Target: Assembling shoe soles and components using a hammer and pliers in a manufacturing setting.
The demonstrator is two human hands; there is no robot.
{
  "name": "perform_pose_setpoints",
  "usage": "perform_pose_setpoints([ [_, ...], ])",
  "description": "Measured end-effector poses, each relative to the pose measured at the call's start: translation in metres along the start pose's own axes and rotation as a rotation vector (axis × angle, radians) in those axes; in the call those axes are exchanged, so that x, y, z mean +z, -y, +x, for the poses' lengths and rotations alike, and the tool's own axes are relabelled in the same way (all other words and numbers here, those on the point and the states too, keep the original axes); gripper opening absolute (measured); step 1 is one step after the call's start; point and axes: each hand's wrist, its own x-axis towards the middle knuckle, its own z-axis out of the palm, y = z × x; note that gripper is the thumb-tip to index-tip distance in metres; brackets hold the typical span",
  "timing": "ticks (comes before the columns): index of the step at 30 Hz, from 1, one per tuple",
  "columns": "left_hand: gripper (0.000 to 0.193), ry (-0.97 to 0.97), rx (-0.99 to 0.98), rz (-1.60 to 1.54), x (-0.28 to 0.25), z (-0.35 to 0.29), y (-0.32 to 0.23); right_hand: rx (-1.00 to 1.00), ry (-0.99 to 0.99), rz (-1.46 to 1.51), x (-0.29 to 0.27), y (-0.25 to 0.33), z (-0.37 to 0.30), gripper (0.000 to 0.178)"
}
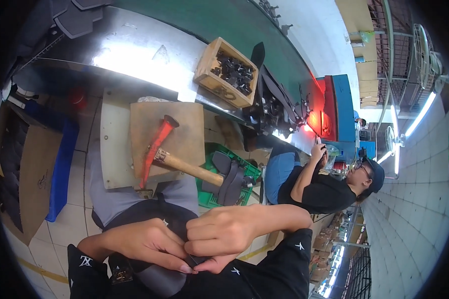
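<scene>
My left hand (pixel 152 244) and my right hand (pixel 224 234) meet close in front of my body, fingers bent and thumbs pressed in. Between them they pinch a dark, flexible flat piece (pixel 159 279) whose rounded grey end shows below the left hand. Most of it is hidden by the fingers, so I cannot tell its exact kind. Just beyond my hands lies a hammer (pixel 157 147) with a red head and a wooden handle, resting on a tan square board (pixel 189 117). Neither hand touches the hammer.
A wooden box (pixel 209 79) of small black parts stands by the green conveyor belt (pixel 184 20). Black sole-shaped pieces (pixel 229 174) lie in a green basket (pixel 204 199). On the left is a blue crate (pixel 67 164) with cardboard. A person (pixel 319 192) sits working on the right.
</scene>
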Motion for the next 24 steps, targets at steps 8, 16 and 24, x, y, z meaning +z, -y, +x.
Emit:
perform_pose_setpoints([
  [8, 0.017, -0.523, 0.023, 0.332, -0.047, -0.003, -0.043, 0.423, -0.064, -0.454, -0.062, -0.024, -0.013, 0.039],
  [16, 0.044, -1.071, 0.217, 0.903, -0.201, 0.032, -0.150, 0.946, -1.191, -1.119, -0.116, -0.060, -0.164, 0.029],
  [24, 0.082, -0.700, -0.834, 1.787, -0.275, 0.012, -0.029, 1.365, -1.221, -1.071, -0.184, -0.092, -0.312, 0.028],
])
